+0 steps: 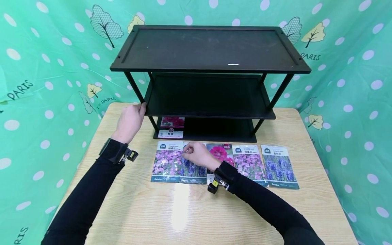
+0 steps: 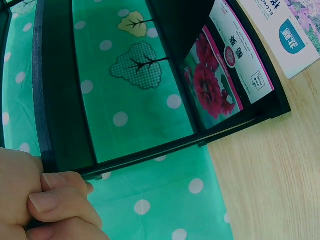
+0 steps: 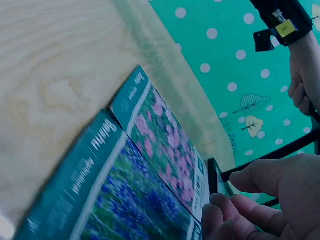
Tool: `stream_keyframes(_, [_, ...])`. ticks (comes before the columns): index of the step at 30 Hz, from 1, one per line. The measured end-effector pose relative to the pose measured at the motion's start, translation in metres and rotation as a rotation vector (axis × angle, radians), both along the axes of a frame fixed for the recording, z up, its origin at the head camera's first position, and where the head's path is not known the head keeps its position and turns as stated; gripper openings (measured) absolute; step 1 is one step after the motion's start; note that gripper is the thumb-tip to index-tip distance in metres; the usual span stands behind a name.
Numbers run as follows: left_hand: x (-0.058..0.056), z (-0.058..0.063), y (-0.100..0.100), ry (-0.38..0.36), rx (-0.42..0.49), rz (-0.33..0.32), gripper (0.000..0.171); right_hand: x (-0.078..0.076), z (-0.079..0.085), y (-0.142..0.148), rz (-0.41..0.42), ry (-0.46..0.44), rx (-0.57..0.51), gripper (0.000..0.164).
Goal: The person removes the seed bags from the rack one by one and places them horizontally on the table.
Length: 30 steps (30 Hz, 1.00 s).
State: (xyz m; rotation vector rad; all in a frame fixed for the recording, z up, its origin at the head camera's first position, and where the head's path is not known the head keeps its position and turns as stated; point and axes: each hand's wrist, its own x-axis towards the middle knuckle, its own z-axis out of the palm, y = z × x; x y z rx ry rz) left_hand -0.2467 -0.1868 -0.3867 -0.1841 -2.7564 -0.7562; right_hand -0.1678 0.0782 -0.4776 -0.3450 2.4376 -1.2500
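My left hand (image 1: 130, 120) grips the left end of the middle tier of a black three-tier shelf rack (image 1: 208, 95), beside its post; in the left wrist view its fingers (image 2: 60, 200) curl at the frame. Above the row of seed packets is my right hand (image 1: 199, 154), fingers loosely bent, with nothing visible between thumb and fingertips in the right wrist view. Nearest to it lies a blue-flower seed packet (image 1: 193, 172), partly covered by the hand. At its left is a pink-flower seed packet (image 1: 166, 161). A red-flower seed packet (image 1: 171, 127) lies on the bottom tier's left end.
Further right on the wooden table (image 1: 131, 204) lie a magenta-flower packet (image 1: 220, 153), another pink-flower packet (image 1: 249, 163) and another blue-flower packet (image 1: 279, 166). A small white strip (image 1: 233, 64) shows on the top tier. Green dotted cloth (image 1: 346, 102) surrounds the table's back and sides.
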Motion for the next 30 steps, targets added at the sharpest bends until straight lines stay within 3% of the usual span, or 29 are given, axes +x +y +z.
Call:
stream_keyframes(10, [0.003,0.001,0.0,-0.01,0.003,-0.011,0.054,-0.025,0.0,-0.006,-0.045,0.069,0.005,0.024])
stream_keyframes(17, [0.003,0.001,-0.001,0.0,0.004,-0.021,0.054,-0.039,-0.004,-0.013,-0.093,0.108,0.016,0.019])
stream_keyframes(22, [0.002,0.003,0.0,0.008,0.006,-0.03,0.054,-0.045,-0.008,-0.015,-0.112,0.094,0.004,0.025])
stream_keyframes(30, [0.004,0.001,0.0,0.002,0.009,-0.038,0.052,-0.05,-0.022,-0.023,-0.219,0.065,0.021,0.04])
